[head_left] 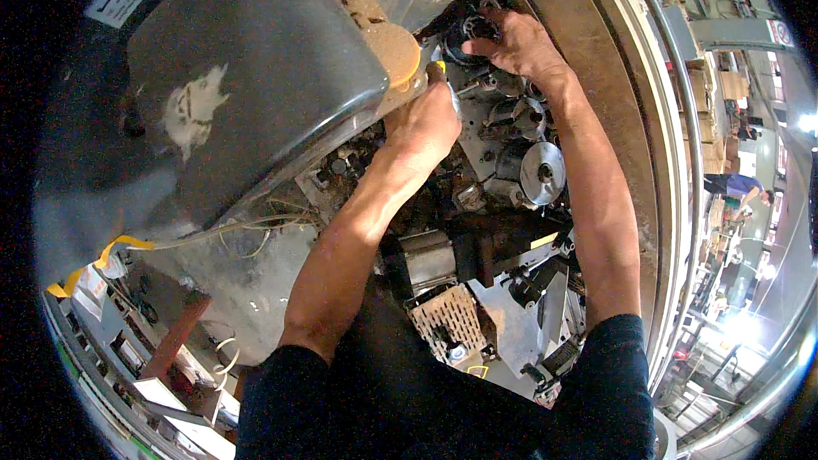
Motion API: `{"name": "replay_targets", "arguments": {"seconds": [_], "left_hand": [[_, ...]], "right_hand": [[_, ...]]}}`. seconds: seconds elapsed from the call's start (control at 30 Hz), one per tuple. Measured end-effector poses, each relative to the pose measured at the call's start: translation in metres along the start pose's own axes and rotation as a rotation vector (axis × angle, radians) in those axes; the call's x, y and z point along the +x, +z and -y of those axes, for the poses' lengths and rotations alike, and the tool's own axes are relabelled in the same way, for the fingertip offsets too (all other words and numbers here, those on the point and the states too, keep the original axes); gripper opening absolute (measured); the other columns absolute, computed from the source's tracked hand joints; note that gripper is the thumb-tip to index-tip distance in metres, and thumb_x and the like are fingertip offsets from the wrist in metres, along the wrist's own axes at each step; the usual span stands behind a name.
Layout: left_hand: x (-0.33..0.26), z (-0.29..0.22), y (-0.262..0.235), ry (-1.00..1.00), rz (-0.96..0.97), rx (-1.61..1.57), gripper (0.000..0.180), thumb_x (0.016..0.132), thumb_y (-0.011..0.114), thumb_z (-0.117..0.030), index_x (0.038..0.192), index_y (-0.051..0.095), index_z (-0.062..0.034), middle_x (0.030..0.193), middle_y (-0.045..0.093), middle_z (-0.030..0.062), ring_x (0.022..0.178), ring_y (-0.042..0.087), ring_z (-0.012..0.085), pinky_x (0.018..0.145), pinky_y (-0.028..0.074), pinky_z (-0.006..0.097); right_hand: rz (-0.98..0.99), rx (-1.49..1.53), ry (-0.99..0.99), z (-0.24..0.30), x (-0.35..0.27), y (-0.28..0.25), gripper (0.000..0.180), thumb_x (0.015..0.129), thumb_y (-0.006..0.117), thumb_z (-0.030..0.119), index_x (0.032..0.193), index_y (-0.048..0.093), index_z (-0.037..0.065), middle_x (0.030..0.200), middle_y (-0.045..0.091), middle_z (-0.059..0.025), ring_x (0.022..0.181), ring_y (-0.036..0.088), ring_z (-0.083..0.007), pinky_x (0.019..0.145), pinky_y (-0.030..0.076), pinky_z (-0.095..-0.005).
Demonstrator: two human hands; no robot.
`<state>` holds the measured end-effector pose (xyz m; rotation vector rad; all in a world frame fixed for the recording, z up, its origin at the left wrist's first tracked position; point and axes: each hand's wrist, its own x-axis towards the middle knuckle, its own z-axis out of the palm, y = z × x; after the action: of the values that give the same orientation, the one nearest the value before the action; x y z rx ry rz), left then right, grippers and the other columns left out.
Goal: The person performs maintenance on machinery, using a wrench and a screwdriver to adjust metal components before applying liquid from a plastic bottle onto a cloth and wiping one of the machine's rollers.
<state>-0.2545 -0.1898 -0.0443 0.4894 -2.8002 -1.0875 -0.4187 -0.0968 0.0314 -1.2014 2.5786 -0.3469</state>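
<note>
Head view: big grey machine cover (256,60) tilted open upper left, sawdust on its edge. Below it, machine internals with silver pulley (543,172). Right hand (515,43) grips black toothed wheel (474,30) at top centre. Left hand (423,123) clenched on yellow-handled tool (437,70), long axis roughly vertical, pointing up toward wheel; tip hidden.

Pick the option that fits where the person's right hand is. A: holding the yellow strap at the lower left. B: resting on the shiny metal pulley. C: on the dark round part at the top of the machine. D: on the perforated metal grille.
C: the right hand lies on the dark round part at the top of the machine, well above the shiny pulley and far from the grille and yellow strap.
</note>
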Motion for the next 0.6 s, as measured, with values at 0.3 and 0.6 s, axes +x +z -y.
{"name": "replay_targets", "arguments": {"seconds": [0.3,0.6], "left_hand": [[-0.008,-0.012,-0.007,-0.052,0.045,0.089,0.056,0.086,0.056,-0.007,0.137,0.041,0.0088,0.082,0.067,0.0307,0.08,0.069,0.0434,0.071,0.055,0.052],[-0.025,-0.029,-0.018,-0.057,-0.014,0.096,0.053,0.085,0.056,-0.005,0.134,0.043,0.0094,0.079,0.067,0.0302,0.075,0.069,0.0439,0.069,0.055,0.053]], "right_hand": [[0.002,-0.151,0.072,-0.007,0.002,0.013,0.059,0.08,0.076,0.042,0.125,0.061,0.006,0.105,0.068,-0.023,0.104,0.064,-0.0386,0.09,0.05,-0.0449],[-0.025,-0.118,0.092,-0.006,0.004,0.009,0.06,0.081,0.075,0.045,0.122,0.062,0.004,0.111,0.068,-0.0222,0.107,0.064,-0.0388,0.092,0.049,-0.0453]]}}
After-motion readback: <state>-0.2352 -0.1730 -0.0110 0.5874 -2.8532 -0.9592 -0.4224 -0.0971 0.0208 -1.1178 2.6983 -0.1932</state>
